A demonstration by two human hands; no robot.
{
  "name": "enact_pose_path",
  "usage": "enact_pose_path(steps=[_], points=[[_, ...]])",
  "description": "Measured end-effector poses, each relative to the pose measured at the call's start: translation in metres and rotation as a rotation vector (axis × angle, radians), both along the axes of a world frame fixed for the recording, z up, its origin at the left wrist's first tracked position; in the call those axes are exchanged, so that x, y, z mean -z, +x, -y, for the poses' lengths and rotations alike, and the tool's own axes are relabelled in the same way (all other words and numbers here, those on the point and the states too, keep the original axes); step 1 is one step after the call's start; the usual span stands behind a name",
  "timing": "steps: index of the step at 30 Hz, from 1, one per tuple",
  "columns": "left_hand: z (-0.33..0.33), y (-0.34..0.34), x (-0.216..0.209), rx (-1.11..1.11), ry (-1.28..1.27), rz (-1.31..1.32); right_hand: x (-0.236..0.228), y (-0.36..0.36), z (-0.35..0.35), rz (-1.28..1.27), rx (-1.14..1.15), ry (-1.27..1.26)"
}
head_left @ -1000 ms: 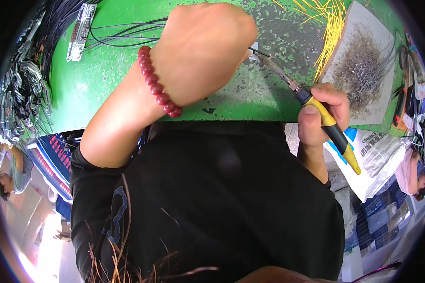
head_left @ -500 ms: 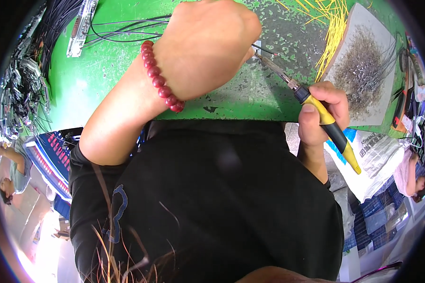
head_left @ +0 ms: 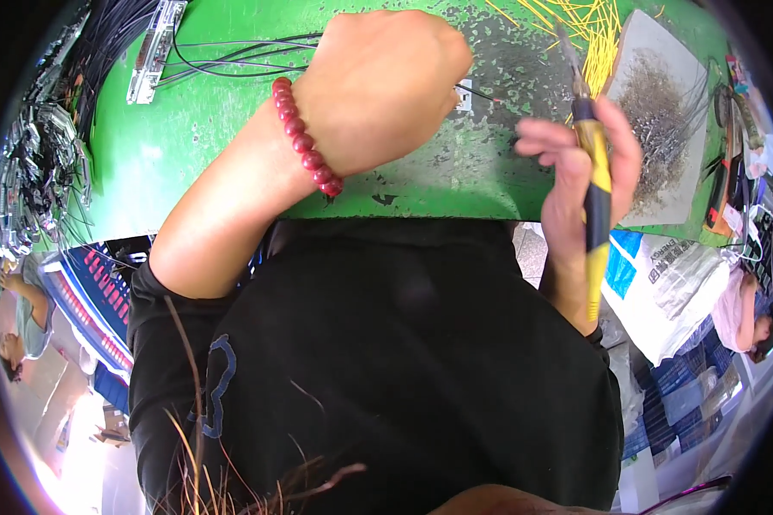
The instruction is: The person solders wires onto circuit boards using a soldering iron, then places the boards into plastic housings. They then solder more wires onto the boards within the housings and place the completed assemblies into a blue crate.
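Note:
My left hand [head_left: 395, 90], with a red bead bracelet [head_left: 302, 142] at the wrist, is curled palm down over the green table. A small silver-white part [head_left: 464, 96] sticks out at its fingertips; most of the grip is hidden behind the back of the hand. Thin black wires [head_left: 232, 64] run in from the left beneath it, and a short dark wire end [head_left: 483, 93] shows beyond the part. My right hand [head_left: 588, 167] holds a yellow and black soldering iron [head_left: 594, 163] nearly upright, tip pointing away from me, some fingers loosened from the handle.
Yellow wires [head_left: 597, 43] lie at the far right beside a grey board [head_left: 631, 64] covered with solder crumbs. Pliers [head_left: 720, 184] lie at the right edge. A silver strip part [head_left: 156, 51] and a heap of metal parts [head_left: 39, 172] sit left. People sit at both sides.
The soldering iron has swung away from the small part, its tip now up toward the yellow wires. My right hand has lifted and partly unfolded its fingers. My left hand has barely shifted.

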State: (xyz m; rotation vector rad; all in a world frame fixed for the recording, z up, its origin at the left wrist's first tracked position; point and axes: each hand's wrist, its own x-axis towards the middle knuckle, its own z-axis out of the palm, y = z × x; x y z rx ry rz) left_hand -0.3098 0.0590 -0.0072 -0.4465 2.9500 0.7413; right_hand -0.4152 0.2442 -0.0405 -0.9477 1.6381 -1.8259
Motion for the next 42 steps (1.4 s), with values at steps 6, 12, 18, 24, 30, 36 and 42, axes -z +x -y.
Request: enact_pose_path(steps=[6, 12, 18, 24, 30, 36, 42], points=[[0.001, 0.005, 0.006, 0.019, -0.002, -0.024, -0.021, -0.003, 0.039, -0.308, -0.045, 0.225], [0.003, 0.006, 0.008, 0.015, 0.02, -0.042, -0.014, -0.002, 0.048, -0.4, -0.006, 0.164], [0.006, 0.013, 0.006, 0.018, 0.133, -0.163, -0.003, 0.007, 0.041, -0.285, -0.005, 0.184], [0.003, 0.015, 0.008, -0.022, 0.176, -0.202, 0.013, 0.011, 0.043, -0.313, 0.035, 0.099], [0.001, 0.017, 0.012, -0.087, 0.165, -0.18, 0.013, 0.012, 0.035, -0.365, 0.036, 0.077], [0.0, 0.017, 0.012, -0.109, 0.197, -0.234, 0.005, 0.01, 0.04, -0.34, 0.027, 0.103], [0.001, 0.017, 0.013, -0.107, 0.197, -0.192, 0.007, 0.01, 0.04, -0.339, 0.05, 0.087]])
